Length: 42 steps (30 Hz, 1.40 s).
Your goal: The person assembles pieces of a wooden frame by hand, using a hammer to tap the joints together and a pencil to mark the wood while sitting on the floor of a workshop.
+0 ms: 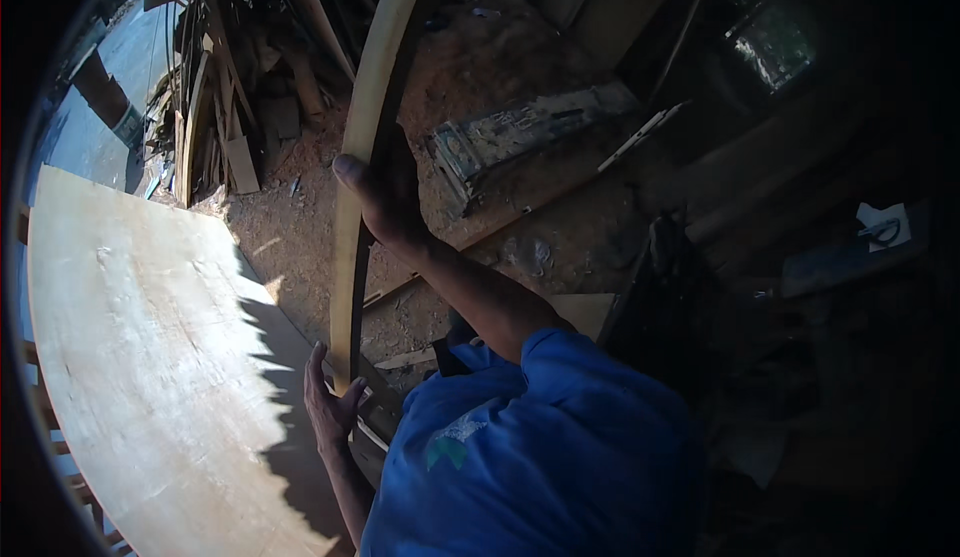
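Two hands on one long wooden plank (365, 117), standing on edge over the sawdust floor (480, 77). Right hand (385, 192) wraps its upper part; left hand (330, 407) clasps the lower end beside a plywood sheet (140, 357).

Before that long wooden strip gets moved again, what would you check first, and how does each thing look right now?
1. Right hand has a grip on the wooden strip partway up: ok.
2. Left hand steadies the strip's lower end: ok, though whether the fingers close around it, cannot tell.
3. Plywood sheet lies apart from the strip: ok.
4. Floor under the strip free of debris: not ok, sawdust and a dusty plank lie there.
5. Strip's top end clear of the scrap wood pile: cannot tell.
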Motion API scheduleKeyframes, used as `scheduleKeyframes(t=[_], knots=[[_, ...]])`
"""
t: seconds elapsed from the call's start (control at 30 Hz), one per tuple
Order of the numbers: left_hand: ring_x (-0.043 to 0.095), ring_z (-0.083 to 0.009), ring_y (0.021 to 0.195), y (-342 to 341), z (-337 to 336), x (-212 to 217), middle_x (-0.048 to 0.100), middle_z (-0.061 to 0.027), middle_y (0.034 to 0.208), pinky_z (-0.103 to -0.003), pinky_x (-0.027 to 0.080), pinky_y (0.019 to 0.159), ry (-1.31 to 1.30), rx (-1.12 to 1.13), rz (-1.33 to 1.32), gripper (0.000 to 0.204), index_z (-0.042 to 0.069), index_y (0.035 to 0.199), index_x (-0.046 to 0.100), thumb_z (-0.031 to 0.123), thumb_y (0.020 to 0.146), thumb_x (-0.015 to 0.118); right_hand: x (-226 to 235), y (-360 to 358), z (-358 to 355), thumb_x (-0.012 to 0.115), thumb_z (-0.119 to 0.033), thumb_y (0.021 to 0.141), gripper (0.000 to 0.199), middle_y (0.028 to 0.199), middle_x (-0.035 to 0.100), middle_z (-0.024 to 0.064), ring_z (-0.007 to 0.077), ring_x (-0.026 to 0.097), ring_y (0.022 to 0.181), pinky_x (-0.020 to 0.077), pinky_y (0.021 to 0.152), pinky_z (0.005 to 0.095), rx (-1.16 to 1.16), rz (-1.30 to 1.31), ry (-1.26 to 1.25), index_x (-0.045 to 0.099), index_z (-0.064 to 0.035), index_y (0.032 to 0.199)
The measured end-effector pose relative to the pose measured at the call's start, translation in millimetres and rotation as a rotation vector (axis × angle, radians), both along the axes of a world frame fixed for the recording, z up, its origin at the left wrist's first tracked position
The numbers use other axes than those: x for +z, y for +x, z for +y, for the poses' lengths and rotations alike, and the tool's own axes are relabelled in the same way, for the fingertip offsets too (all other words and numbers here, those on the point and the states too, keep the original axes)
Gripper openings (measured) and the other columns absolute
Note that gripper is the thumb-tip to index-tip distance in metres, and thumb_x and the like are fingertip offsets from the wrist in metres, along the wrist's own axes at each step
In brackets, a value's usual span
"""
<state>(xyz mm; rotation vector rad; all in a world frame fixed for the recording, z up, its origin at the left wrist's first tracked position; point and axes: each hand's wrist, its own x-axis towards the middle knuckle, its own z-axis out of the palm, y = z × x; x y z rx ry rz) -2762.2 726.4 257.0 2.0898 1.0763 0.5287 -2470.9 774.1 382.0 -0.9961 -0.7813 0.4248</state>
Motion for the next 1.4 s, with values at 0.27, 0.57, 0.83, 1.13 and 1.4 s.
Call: scheduleKeyframes(t=[0.27,0.57,0.83,1.13,1.4], knots=[[0.068,-0.0407,0.085,216,22,33,0.068,-0.0244,0.092,-0.048,0.052,0.074,-0.199,-0.333,0.324,0.054,0.006,0.126,0.051,0.025,0.081,0.073,-70,158,-80,0.063,-0.034,0.089,0.039,0.095,0.049,0.004,0.0134,0.05,0.086,0.0451,0.078,0.0324,-0.364,0.32,0.0,0.047,-0.0054,0.11],[0.069,-0.0389,0.083,355,20,-14,0.069,-0.0236,0.091,-0.045,0.054,0.072,-0.072,-0.657,0.256,0.045,0.004,0.115,0.061,0.03,0.081,0.074,-172,291,-152,0.065,-0.036,0.088,0.034,0.086,0.054,0.0066,0.0205,0.061,0.068,0.0542,0.059,0.0374,-0.559,0.643,0.089,0.049,-0.0104,0.104],[0.069,-0.0399,0.084,411,17,-41,0.07,-0.0215,0.086,-0.047,0.054,0.07,0.013,-0.72,0.555,0.046,0.006,0.113,0.064,0.037,0.081,0.074,-219,344,-198,0.071,-0.045,0.086,0.051,0.112,0.061,0.0097,0.0235,0.06,0.106,0.0544,0.076,0.0406,-0.461,0.971,-0.332,0.056,-0.0107,0.121],[0.067,-0.0416,0.089,497,35,-108,0.068,-0.0247,0.093,-0.049,0.053,0.074,0.009,-0.81,0.656,0.056,0.003,0.108,0.062,0.046,0.075,0.078,-292,443,-208,0.072,-0.059,0.078,0.098,0.119,0.056,0.0234,0.0351,0.06,0.106,0.0564,0.076,0.0505,-0.512,0.843,-0.613,0.027,0.0082,0.135],[0.069,-0.0354,0.086,630,70,-200,0.068,-0.0243,0.088,-0.044,0.053,0.073,-0.304,-0.82,0.624,0.046,-0.001,0.101,0.063,0.035,0.075,0.074,-303,537,-195,0.07,-0.053,0.083,0.064,0.102,0.066,0.0215,0.0263,0.067,0.072,0.0522,0.051,0.0376,-0.365,0.884,-0.716,0.061,0.0037,0.112]])
